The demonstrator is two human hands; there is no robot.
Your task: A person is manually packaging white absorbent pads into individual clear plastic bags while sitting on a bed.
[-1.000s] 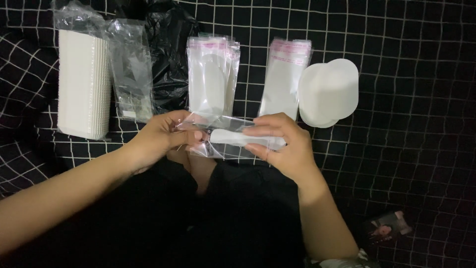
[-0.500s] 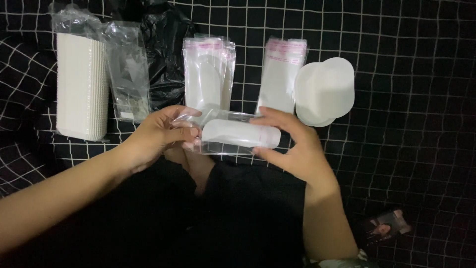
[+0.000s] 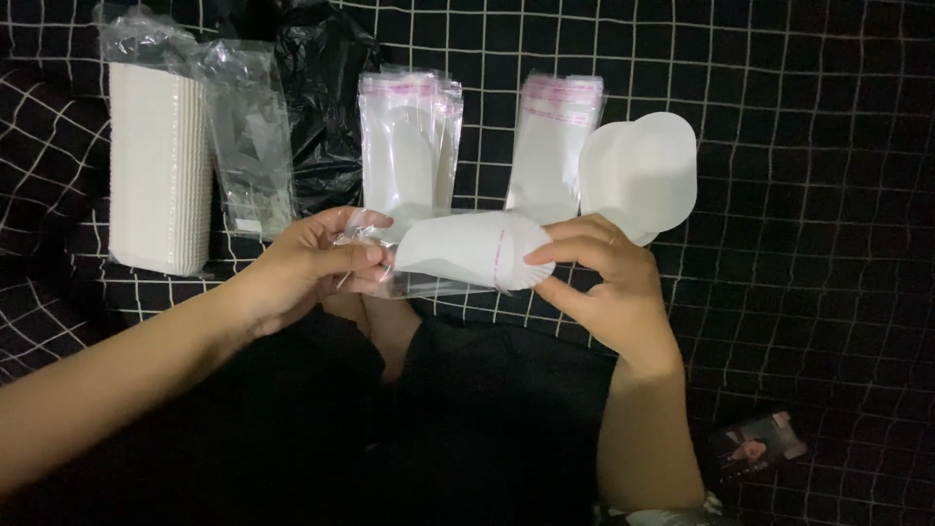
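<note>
While your left hand (image 3: 312,268) pinched the crinkled mouth of the clear sleeve (image 3: 429,278), your right hand (image 3: 609,287) pinched the fluted white paper liners (image 3: 472,251) at their rim, midair between both hands. A twisted sleeve mouth could have snagged and crushed the pleats. Beneath lay a black grid-checked cloth (image 3: 808,195) holding a tall liner stack (image 3: 156,166); the room stayed dark.

A matt white paper pad (image 3: 467,251) is seen inside a glossy clear plastic sleeve (image 3: 409,282). Matt black cloth with a white grid (image 3: 799,292) is spread beneath; a shiny, crinkled black plastic bag (image 3: 326,107) lies beyond.
</note>
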